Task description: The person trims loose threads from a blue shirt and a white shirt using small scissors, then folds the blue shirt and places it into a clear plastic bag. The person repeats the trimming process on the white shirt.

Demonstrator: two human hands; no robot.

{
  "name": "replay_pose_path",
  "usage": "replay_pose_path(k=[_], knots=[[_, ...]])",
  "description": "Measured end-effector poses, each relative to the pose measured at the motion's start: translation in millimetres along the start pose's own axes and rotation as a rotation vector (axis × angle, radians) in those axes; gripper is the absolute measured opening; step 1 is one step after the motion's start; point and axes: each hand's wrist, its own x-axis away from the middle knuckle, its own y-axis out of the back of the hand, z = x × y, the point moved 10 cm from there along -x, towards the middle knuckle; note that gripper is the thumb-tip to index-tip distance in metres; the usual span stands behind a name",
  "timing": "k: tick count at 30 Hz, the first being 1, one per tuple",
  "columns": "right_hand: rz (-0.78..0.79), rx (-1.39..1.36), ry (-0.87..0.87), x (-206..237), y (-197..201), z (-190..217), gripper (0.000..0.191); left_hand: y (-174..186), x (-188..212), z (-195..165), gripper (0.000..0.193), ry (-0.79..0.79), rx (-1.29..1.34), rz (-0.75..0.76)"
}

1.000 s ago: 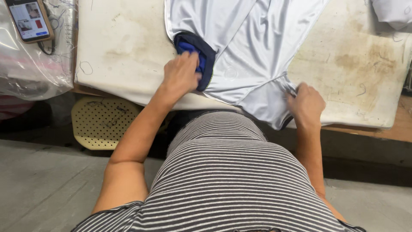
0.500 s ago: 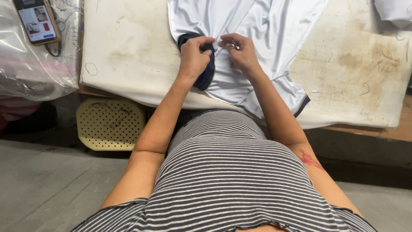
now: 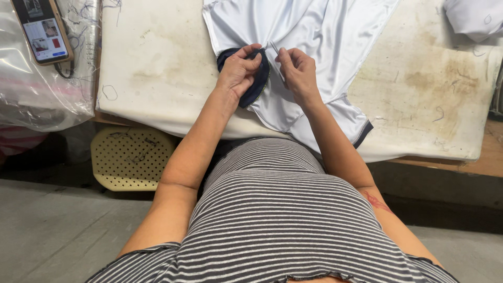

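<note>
Left hand (image 3: 238, 71) and right hand (image 3: 297, 71) close together over a pale, shiny white garment (image 3: 314, 47) spread on the padded table (image 3: 157, 68). Left fingers pinched on the garment's dark navy collar trim (image 3: 257, 86); right fingers pinched on a fold of the white cloth just beside it. Something thin and pale sits between the two sets of fingertips; too small to identify. Garment lies at the table's middle, running from the far edge to the near edge, where a hem with a dark band (image 3: 364, 135) hangs slightly over.

Packages and labels: a clear plastic bag (image 3: 42, 89), bulky and crinkled, sits at far left, just beside the table, with something pink dimly showing through it. A phone (image 3: 42, 31) rests on top of the bag, screen lit with small coloured pictures, a dark cable trailing from it. No signs visible.

Surface: table cover is off-white padding, worn, with brown stains heaviest on the right (image 3: 440, 78) and loose thread scraps scattered about. Another white cloth bundle (image 3: 474, 18) at the far right corner. Wooden board edge (image 3: 487, 162) shows beneath the padding on the right.

Room: grey concrete floor (image 3: 52, 230) below. A cream perforated plastic stool seat (image 3: 131, 157) stands under the table's left part. Person wears a black-and-white striped top (image 3: 283, 220).
</note>
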Motion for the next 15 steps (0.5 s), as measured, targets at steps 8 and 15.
replay_pose_path(k=[8,15], knots=[[0.072,0.038,-0.004,0,-6,-5,0.035,-1,2,5,0.026,-0.048,-0.032,-0.038],[0.106,-0.06,-0.027,-2,-9,-10,0.034,-7,0,6,0.023,-0.132,-0.053,-0.025]])
